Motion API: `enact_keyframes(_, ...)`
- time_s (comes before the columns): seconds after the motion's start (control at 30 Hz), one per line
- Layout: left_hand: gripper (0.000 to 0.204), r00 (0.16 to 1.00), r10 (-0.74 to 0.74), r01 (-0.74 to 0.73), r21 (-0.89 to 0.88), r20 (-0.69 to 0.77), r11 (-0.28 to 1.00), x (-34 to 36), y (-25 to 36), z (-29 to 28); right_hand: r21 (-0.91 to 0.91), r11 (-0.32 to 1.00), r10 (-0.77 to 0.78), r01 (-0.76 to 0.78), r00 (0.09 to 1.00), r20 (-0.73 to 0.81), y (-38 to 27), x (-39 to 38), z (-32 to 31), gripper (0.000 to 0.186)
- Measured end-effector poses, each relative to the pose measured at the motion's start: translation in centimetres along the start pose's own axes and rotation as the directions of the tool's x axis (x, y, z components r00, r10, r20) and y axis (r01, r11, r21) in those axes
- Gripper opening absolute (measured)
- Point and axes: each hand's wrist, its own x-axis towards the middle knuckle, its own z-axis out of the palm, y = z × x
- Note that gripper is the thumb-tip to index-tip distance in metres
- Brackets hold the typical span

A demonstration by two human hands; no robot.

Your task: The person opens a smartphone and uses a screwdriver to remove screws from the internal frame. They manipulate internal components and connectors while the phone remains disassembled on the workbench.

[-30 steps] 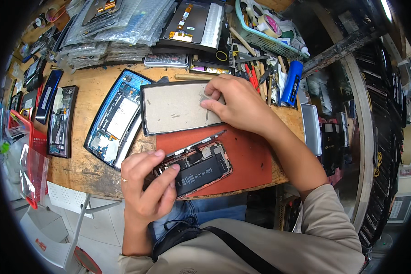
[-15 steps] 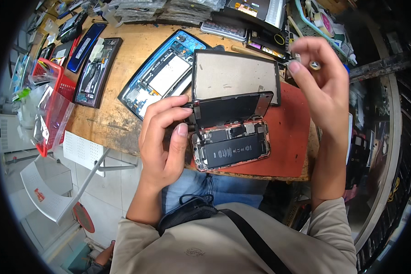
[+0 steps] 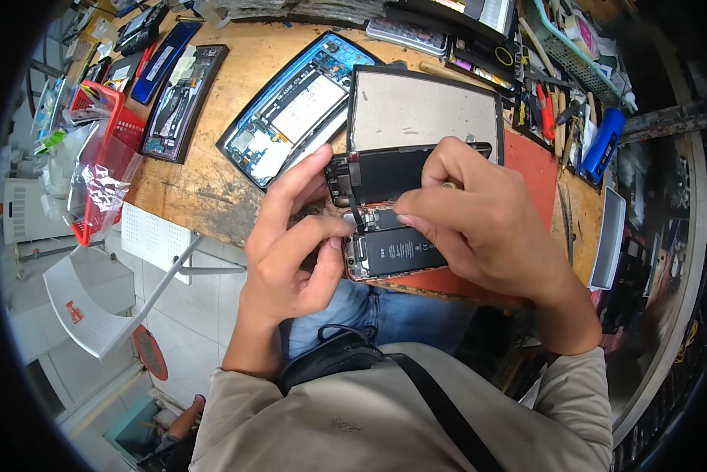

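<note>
An opened smartphone (image 3: 405,250) lies on the red mat, its black battery and inner parts bare. Its screen (image 3: 393,175) is raised along the far side and joined to the body by a dark ribbon cable. My left hand (image 3: 290,256) holds the phone's left end, one finger up against the screen, another fingertip by the cable. Over the phone's upper middle, my right hand (image 3: 491,224) is closed in a pinch, fingertips low beside the battery. What it pinches is hidden. A gold-coloured round piece shows between its fingers.
Behind the screen lies a grey-backed panel (image 3: 424,110), beside an opened blue-framed phone (image 3: 298,106). Another opened phone (image 3: 182,106) and a red basket (image 3: 111,169) are on the left. Right stand pliers (image 3: 545,112), a blue cylinder (image 3: 603,145) and a pale tray (image 3: 607,240).
My right hand has come down and left from the bench's right side to the phone, still pinching. My left fingers have shifted toward the cable, and the screen is tipped further back.
</note>
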Motion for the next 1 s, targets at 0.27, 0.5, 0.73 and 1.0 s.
enact_keyframes(0.27,0.02,0.992,0.068,-0.074,0.058,0.105,0.996,-0.4,-0.9,-0.4,0.207,0.956,0.205,-0.209,0.978,0.038,0.2,0.1,1.3,0.014)
enact_keyframes(0.5,0.022,0.988,0.102,-0.11,0.063,0.115,0.992,-0.4,-0.8,-0.7,0.227,0.949,0.228,-0.219,0.974,-0.012,-0.6,0.0,3.0,0.013)
enact_keyframes(0.73,0.021,0.987,0.119,-0.127,0.067,0.104,0.99,-0.6,-1.2,-0.7,0.274,0.922,0.295,-0.274,0.955,-0.038,-1.3,0.2,3.4,0.012)
enact_keyframes(1.0,0.02,0.985,0.142,-0.149,0.063,0.1,0.987,-0.5,-1.4,-0.6,0.281,0.916,0.308,-0.288,0.951,-0.029,-1.5,0.3,3.6,0.01)
